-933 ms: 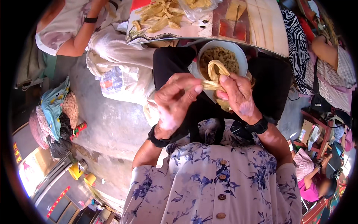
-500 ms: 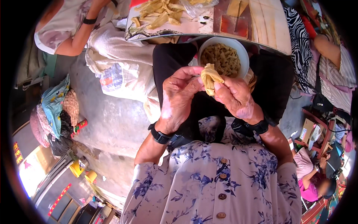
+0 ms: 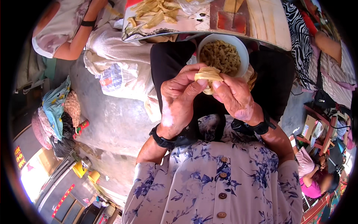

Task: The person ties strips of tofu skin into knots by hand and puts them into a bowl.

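In front of my lap, both hands pinch a pale yellow, folded, ribbed strip (image 3: 209, 74) that looks like dried or pickled plant matter. My left hand (image 3: 179, 96) grips its left end between thumb and fingers. The right end is between the thumb and fingers of my right hand (image 3: 236, 96). Just beyond the strip, a light blue-white bowl (image 3: 245, 54) sits between my knees, holding many short, greenish-yellow cut pieces (image 3: 220, 56). More pale strips (image 3: 253, 81) show partly behind my right hand.
A table (image 3: 266, 24) edges in beyond the bowl, bearing a heap of yellow strips (image 3: 158, 13), a clear plastic bag (image 3: 194, 5) and a reddish-brown board (image 3: 231, 22). One person (image 3: 71, 43) sits at left, another (image 3: 328, 56) at right. A white sack (image 3: 115, 76) lies left of my knee.
The strip has turned from roughly upright to lying across between my fingers. My left thumb now presses on its near side. The view has shifted slightly.
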`<action>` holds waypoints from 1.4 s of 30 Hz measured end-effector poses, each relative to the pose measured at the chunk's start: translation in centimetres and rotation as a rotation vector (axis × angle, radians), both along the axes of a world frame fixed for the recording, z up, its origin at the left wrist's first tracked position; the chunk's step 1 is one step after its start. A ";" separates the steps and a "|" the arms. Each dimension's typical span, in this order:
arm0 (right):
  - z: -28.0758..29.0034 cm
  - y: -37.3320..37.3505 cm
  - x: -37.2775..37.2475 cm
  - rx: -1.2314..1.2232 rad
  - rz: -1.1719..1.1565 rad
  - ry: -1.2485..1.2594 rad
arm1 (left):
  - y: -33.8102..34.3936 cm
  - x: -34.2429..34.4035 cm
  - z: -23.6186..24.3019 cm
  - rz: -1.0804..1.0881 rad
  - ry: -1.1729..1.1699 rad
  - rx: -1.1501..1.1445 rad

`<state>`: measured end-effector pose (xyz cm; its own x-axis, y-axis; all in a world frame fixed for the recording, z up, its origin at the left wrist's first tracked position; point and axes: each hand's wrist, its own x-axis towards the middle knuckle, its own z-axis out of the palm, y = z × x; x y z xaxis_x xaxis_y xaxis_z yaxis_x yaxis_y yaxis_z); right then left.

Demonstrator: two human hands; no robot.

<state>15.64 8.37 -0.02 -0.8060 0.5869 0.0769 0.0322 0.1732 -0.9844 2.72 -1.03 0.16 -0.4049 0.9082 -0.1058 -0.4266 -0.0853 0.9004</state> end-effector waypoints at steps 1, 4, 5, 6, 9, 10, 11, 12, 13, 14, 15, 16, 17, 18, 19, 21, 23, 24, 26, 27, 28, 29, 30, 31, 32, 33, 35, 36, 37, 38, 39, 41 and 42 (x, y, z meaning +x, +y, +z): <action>0.1 0.0 0.0 0.000 -0.029 0.016 | 0.1 0.0 0.1 -0.015 -0.085 0.035; 0.4 0.3 0.3 0.105 -0.042 0.030 | 0.3 0.1 0.0 -0.076 -0.233 0.112; 0.3 0.4 0.4 0.103 -0.042 0.032 | 0.4 0.0 0.0 -0.122 -0.295 0.155; 0.2 0.5 0.4 0.198 -0.035 0.076 | 0.4 0.0 0.0 -0.121 -0.294 0.153; -0.1 0.5 0.4 0.325 -0.038 0.155 | 0.3 -0.1 0.8 -0.295 -0.380 0.159; -0.2 0.5 0.4 0.357 -0.039 0.194 | 0.1 0.0 0.4 -0.332 -0.488 0.179; -0.4 0.8 0.7 0.502 0.013 0.151 | 0.3 0.0 0.3 -0.356 -0.420 0.233; -0.7 0.6 0.9 0.500 0.014 0.152 | 0.5 -0.1 0.2 -0.380 -0.352 0.286; -1.2 0.3 1.0 0.534 -0.031 0.154 | 0.6 0.1 0.3 -0.380 -0.352 0.286; -1.5 0.2 1.1 0.568 -0.076 0.157 | 0.7 0.3 0.5 -0.328 -0.199 0.215; -1.5 0.3 1.4 0.568 -0.076 0.156 | 0.7 0.5 0.6 -0.274 -0.046 0.144; -1.3 0.6 1.8 0.675 -0.039 0.057 | 0.8 0.7 0.6 -0.273 -0.046 0.144; -1.0 0.8 2.0 0.781 -0.001 -0.043 | 0.9 0.8 0.5 -0.182 -0.065 0.129; -0.8 0.9 2.0 0.781 -0.001 -0.042 | 1.0 1.0 0.4 -0.090 -0.084 0.114; -0.7 1.1 2.0 0.909 -0.037 -0.057 | 1.4 1.4 -0.3 -0.001 0.111 0.134; -1.3 1.8 2.0 1.071 -0.086 -0.032 | 0.5 1.2 0.0 -0.094 0.155 -0.018; -0.5 2.1 2.1 1.128 -0.065 -0.065 | 0.5 1.6 -0.2 -0.170 0.021 -0.126; -0.2 2.2 2.2 1.185 -0.045 -0.098 | 0.4 1.6 -0.3 -0.170 0.020 -0.126; -0.2 2.5 2.4 1.197 -0.042 -0.121 | 0.3 1.6 -0.1 -0.234 -0.185 -0.121; -0.1 2.8 2.5 1.162 -0.020 -0.099 | 0.3 1.4 -0.1 -0.236 -0.185 -0.122; 0.0 3.1 2.6 1.125 0.005 -0.075 | 0.3 1.0 0.0 -0.278 -0.135 -0.119; 0.2 3.4 2.6 1.105 0.047 -0.048 | 0.2 0.7 0.1 -0.321 -0.086 -0.117; 0.4 3.6 2.8 1.102 0.048 -0.047 | 0.1 0.5 0.3 -0.320 -0.086 -0.120; 0.6 3.8 3.1 1.028 0.105 -0.025 | 0.1 0.3 0.5 -0.368 -0.029 -0.136; 0.6 3.9 3.4 0.952 0.161 -0.003 | 0.0 0.1 0.7 -0.415 0.027 -0.153; 0.6 4.0 4.0 0.922 0.173 -0.033 | 0.0 -0.3 0.8 -0.437 0.043 -0.141; 1.2 4.7 4.5 0.863 0.203 -0.028 | -0.4 -0.8 0.9 -0.438 0.119 -0.134; 1.4 4.9 4.6 0.805 0.234 -0.021 | -0.5 -1.1 0.9 -0.437 0.196 -0.126; 1.3 5.1 4.6 0.787 0.239 0.019 | -0.5 -1.4 0.9 -0.447 0.257 -0.104; 1.4 5.1 4.8 0.785 0.238 0.017 | -0.5 -1.6 1.1 -0.449 0.256 -0.105; 1.6 5.2 5.0 0.762 0.261 0.016 | -0.3 -1.8 1.4 -0.490 0.322 -0.102; 2.5 5.2 5.1 0.745 0.277 0.000 | -0.4 -2.2 1.4 -0.511 0.395 -0.053; 2.6 5.2 5.2 0.743 0.277 0.001 | -0.4 -2.5 1.4 -0.511 0.395 -0.056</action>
<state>20.89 13.56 2.63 -0.9150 0.1602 0.3703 -0.1084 0.7864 -0.6081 0.19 -1.46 1.61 0.0589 0.9942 -0.0901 -0.0371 0.0924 0.9950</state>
